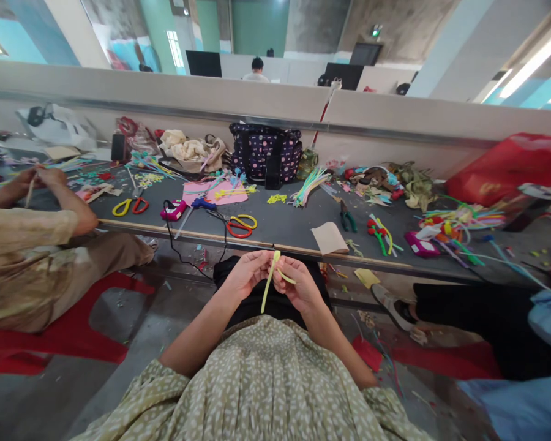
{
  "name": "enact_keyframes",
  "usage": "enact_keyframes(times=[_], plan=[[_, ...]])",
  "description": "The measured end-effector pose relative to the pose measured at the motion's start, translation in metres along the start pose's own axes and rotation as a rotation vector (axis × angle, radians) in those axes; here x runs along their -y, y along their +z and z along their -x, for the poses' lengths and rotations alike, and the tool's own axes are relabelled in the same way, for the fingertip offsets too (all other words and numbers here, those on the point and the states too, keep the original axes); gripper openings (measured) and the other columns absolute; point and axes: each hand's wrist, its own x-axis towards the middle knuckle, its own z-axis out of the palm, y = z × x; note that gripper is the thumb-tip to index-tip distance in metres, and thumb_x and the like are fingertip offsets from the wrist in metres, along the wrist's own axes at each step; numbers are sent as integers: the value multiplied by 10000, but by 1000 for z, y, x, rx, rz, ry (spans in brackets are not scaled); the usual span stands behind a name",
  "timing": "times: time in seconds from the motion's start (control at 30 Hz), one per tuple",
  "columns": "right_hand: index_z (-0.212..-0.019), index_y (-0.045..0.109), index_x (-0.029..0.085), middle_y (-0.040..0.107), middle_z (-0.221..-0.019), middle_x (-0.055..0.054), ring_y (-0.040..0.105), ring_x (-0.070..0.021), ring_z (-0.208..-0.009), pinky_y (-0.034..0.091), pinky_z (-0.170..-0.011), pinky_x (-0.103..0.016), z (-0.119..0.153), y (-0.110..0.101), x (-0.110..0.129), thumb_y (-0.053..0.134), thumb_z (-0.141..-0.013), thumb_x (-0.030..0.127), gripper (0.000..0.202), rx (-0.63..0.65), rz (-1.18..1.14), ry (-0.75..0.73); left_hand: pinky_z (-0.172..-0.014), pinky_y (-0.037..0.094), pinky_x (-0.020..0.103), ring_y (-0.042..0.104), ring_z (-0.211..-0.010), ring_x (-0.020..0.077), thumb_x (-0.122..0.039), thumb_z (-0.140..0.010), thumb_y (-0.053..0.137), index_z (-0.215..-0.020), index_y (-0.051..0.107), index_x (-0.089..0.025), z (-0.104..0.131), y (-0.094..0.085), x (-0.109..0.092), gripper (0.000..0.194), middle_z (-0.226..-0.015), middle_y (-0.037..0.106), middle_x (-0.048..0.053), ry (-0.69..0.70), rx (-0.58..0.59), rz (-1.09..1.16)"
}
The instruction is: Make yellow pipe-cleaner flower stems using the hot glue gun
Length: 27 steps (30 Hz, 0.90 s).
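1. In the centre of the frame, just below the edge of the table [284,223], the two hands meet around a yellow fuzzy stem [267,291].
2. The left hand [248,275] has its thumb and forefinger drawn together at the stem's upper part, with hardly any gap; the other fingers are curled loosely.
3. The right hand [300,285] pinches the stem from the other side, its fingers bent inward and close together.
4. The stem's top pokes up between the two sets of fingertips. One straight length slants down and slightly left, hanging below the fingers; another part curves out across the right fingers toward the right. How the parts join is hidden by the fingertips.
5. Above the hands on the table, left of centre, lie scissors [231,222] with red and yellow handles and a blue glue gun [204,204].
6. Right of centre rest a brown paper piece [329,237] and green-handled pliers [348,219].
7. Farther up the frame are small yellow pieces [277,198], beside a bundle of pale stems [310,187], and a dark patterned bag [252,153].
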Motion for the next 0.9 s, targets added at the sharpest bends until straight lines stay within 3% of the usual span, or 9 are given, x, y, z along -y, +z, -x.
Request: enact_keyframes(times=[0.1,0.3,0.4,0.53,0.73,0.9], plan=[[-721,583,149,534,-540,28,397,-44,-407,327,-373,-156,-1,0,-2,711,-778,322,222,-6,-19,8,-572,491,190,614,-567,93,-297,-676,790,-901,706,-103,2,-1,0,309,-720,684,48,8,-23,-12],[-730,603,150,554,-548,16,431,-56,-402,360,-362,-162,-1,-2,-5,678,-804,371,245,-15,20,-5,-556,493,189,607,-547,90,-250,-672,790,-825,686,-108,3,0,0,234,-673,660,23,4,-6,4],[-731,628,154,578,-573,6,473,-69,-419,394,-376,-173,-1,-7,-2,655,-811,422,281,-73,114,-71,-567,496,187,606,-562,87,-246,-675,786,-797,675,-107,2,0,-1,215,-676,651,20,-7,-10,22],[-792,670,174,597,-640,15,494,-63,-490,411,-443,-162,-1,-14,7,689,-791,379,205,-151,194,-160,-528,476,170,569,-518,64,-249,-669,785,-738,663,-110,3,2,-2,198,-632,619,-3,-13,-38,-17],[-841,698,184,627,-695,1,475,-80,-508,383,-475,-205,-2,-12,11,708,-777,328,158,-81,435,-289,-512,458,178,563,-493,68,-268,-663,786,-725,663,-111,7,6,-2,209,-603,611,-1,-62,-20,-86],[-775,657,189,577,-665,19,489,-89,-533,388,-501,-210,-3,-10,7,699,-781,312,130,-73,423,-362,-503,436,184,557,-486,71,-294,-641,797,-690,647,-112,7,8,-1,241,-610,626,13,-114,6,-103]])
